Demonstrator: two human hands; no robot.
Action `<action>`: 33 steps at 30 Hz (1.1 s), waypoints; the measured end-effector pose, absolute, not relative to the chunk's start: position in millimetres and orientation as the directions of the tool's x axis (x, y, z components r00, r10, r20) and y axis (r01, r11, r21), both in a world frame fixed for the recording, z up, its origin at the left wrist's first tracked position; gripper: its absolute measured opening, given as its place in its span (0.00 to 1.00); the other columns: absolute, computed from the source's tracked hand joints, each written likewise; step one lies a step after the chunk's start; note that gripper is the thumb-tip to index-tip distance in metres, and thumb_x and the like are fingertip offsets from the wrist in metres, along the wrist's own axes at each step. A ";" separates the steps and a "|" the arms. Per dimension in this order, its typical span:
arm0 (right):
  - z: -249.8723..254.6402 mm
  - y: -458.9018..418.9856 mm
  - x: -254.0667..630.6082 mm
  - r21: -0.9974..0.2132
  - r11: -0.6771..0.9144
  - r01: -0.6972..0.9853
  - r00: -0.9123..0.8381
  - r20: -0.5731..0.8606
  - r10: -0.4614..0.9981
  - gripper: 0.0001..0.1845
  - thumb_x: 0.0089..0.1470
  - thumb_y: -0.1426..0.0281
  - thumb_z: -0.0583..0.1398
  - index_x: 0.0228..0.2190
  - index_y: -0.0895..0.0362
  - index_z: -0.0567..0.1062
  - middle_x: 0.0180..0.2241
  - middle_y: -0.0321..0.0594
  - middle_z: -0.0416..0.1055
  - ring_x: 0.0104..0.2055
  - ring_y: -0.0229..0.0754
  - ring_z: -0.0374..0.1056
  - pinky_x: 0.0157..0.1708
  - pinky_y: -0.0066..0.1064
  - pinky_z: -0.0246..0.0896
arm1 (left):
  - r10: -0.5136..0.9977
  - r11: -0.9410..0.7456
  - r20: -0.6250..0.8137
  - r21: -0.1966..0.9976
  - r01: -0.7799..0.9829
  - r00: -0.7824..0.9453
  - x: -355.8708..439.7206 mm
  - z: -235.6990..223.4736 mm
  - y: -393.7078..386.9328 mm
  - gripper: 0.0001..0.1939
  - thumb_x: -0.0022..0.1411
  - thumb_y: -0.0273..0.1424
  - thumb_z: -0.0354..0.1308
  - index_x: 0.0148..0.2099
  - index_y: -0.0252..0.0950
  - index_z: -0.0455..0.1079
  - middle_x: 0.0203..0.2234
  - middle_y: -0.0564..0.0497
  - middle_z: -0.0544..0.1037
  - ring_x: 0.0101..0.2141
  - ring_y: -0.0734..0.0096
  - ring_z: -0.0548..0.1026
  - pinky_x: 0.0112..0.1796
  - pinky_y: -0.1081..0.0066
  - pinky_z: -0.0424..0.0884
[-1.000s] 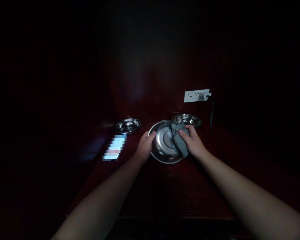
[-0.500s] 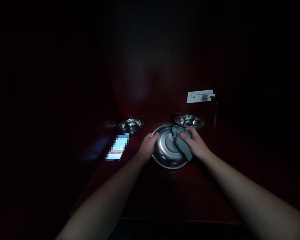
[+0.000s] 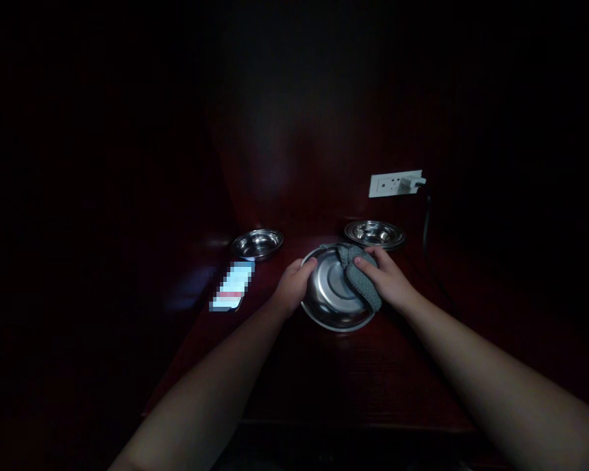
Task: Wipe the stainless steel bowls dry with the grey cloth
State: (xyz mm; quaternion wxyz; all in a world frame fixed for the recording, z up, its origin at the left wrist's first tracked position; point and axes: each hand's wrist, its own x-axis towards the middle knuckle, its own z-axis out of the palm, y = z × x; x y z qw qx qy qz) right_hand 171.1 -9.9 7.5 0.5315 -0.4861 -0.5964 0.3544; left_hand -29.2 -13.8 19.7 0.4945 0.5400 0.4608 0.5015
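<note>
A shiny metal bowl (image 3: 331,291) is held above the dark red table, its outer base turned toward me. My left hand (image 3: 295,284) grips the bowl's left rim, thumb on the outside and fingers hidden behind. A grey-green cloth (image 3: 363,281) lies folded over the right side of the bowl. My right hand (image 3: 385,278) is closed on this cloth, its thumb pressing it against the metal and other fingers wrapped around the edge.
At the back left stands a metal bowl (image 3: 258,244), and at the back right some nested metal bowls (image 3: 374,234). A lit phone (image 3: 233,286) lies left on the table (image 3: 353,392). A wall socket (image 3: 395,184) holds a plug with a hanging cable (image 3: 426,222).
The view has shifted slightly, moving the background a little up and right. Both hands keep their hold on the bowl and cloth, with hardly any other change.
</note>
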 end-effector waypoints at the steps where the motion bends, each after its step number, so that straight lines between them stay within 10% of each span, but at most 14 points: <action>1: 7.5 -9.7 171.2 -0.940 0.275 0.202 0.041 0.288 0.957 0.20 0.45 0.52 0.60 0.35 0.53 0.65 0.30 0.35 0.68 0.32 0.42 0.65 0.34 0.35 0.61 | 0.994 -0.085 0.084 0.996 0.006 0.072 -29.1 19.6 -13.8 0.17 0.54 0.43 0.55 0.35 0.32 0.71 0.32 0.48 0.76 0.35 0.65 0.71 0.39 0.67 0.64; 18: 7.0 -7.1 167.7 -0.959 0.277 0.065 0.115 0.283 0.952 0.20 0.41 0.54 0.64 0.32 0.53 0.66 0.28 0.33 0.70 0.28 0.41 0.66 0.29 0.33 0.61 | 0.993 -0.119 0.119 0.993 0.011 0.002 -28.2 8.5 -11.5 0.18 0.56 0.43 0.54 0.39 0.34 0.70 0.35 0.47 0.75 0.38 0.64 0.71 0.43 0.65 0.63; 28: 9.1 -4.2 166.8 -0.939 0.251 -0.236 0.282 0.181 0.942 0.20 0.38 0.55 0.66 0.30 0.54 0.68 0.27 0.33 0.71 0.28 0.38 0.67 0.29 0.30 0.62 | 0.992 -0.019 0.085 0.836 -0.549 0.095 -20.5 11.2 -15.4 0.15 0.54 0.37 0.56 0.42 0.33 0.68 0.36 0.47 0.75 0.36 0.66 0.74 0.40 0.65 0.68; 33: 10.0 -3.1 169.5 -0.943 0.262 -0.205 0.313 0.190 0.930 0.21 0.38 0.54 0.65 0.30 0.54 0.68 0.28 0.33 0.70 0.30 0.39 0.67 0.31 0.31 0.62 | 0.984 -0.008 0.074 0.929 -0.370 0.163 -18.8 6.7 -25.7 0.17 0.55 0.39 0.57 0.45 0.38 0.66 0.36 0.50 0.74 0.34 0.68 0.73 0.36 0.67 0.69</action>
